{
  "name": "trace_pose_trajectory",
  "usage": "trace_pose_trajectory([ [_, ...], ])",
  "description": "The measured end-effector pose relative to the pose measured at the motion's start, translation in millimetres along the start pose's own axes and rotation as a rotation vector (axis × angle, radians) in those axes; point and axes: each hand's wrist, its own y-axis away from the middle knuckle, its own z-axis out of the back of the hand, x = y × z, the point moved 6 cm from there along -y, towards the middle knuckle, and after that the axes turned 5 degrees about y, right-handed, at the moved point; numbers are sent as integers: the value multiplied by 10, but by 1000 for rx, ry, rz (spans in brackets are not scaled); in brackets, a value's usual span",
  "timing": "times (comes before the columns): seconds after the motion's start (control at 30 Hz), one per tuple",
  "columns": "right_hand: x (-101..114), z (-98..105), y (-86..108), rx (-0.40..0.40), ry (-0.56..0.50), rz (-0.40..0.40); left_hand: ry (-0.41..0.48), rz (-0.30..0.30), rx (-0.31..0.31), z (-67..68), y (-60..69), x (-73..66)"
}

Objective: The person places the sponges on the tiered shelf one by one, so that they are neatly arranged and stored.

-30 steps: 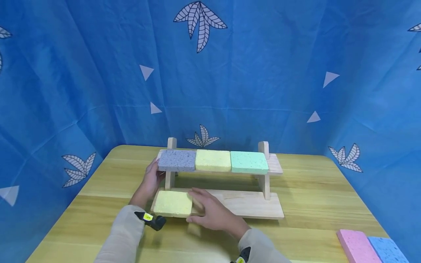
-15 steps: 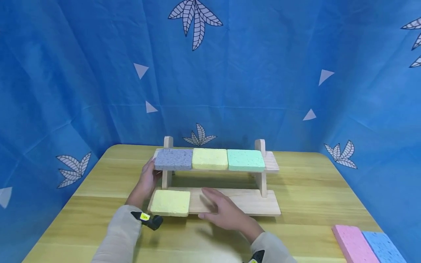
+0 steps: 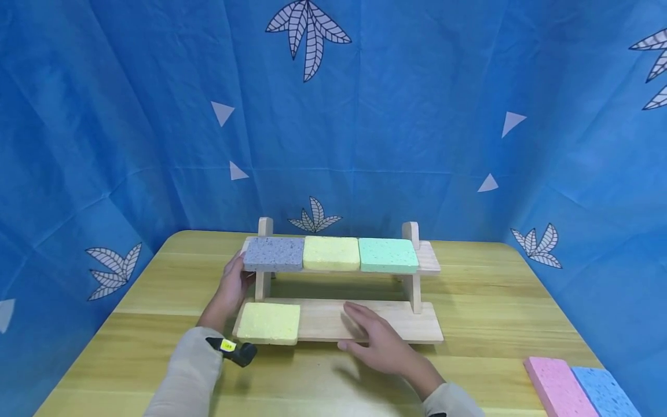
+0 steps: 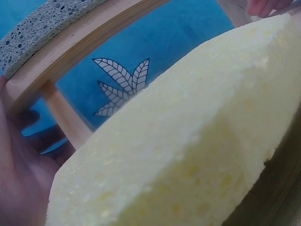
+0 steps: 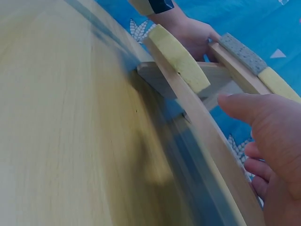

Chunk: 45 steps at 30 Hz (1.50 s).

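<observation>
The right hand (image 3: 383, 349), thumb and fingers apart and holding nothing, hovers at the lower shelf (image 3: 325, 320); the yellow block (image 3: 268, 323) lies to its left, out of its grasp, on that shelf's left end. Beyond, the left hand (image 3: 229, 294) grips the upper shelf (image 3: 429, 258) beside a speckled grey-purple block (image 3: 274, 253).

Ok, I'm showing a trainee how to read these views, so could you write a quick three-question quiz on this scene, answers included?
1. How many sponges sit on the upper shelf?
2. True or false: the right hand is gripping a sponge.
3. Which sponge lies beside the pink sponge on the table? a) green b) blue c) purple-grey

Key:
1. Three: a purple-grey sponge, a yellow sponge and a green sponge.
2. False; there is no sponge in it.
3. b, the blue sponge.
</observation>
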Motion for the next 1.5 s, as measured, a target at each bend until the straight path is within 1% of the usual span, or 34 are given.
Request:
trace_pose_trajectory([
  [0.17,-90,68,122,-32,24,-39,-16,-6,10,2,6,-5],
  [0.33,-168,144,263,-56,44,-91,-21,0,4,6,4,0],
  [0.57,-258,247,434,-92,46,-127,-20,-1,8,9,-2,5],
  [0.73,-319,338,554,-134,56,-160,-11,-31,19,20,-6,15],
  [0.8,-334,372,603,-153,68,-169,17,-58,21,22,-7,15],
  [0.9,-359,418,678,-178,81,-185,33,-80,28,20,-3,9],
  [1.0,-390,464,760,-201,97,-202,41,-89,17,18,2,1],
  [1.03,-402,481,788,-209,102,-209,30,-77,11,20,0,6],
  [1.17,-462,578,917,-242,107,-253,15,-66,2,20,-5,17],
  [1.23,-504,631,981,-258,102,-278,4,-61,4,27,-11,30],
  [1.33,-586,699,1087,-277,118,-316,6,-70,19,39,-17,41],
  [1.4,-657,731,1164,-272,130,-354,1,-80,34,38,-17,40],
  [1.5,-775,771,1287,-238,157,-440,2,-80,36,33,-15,35],
])
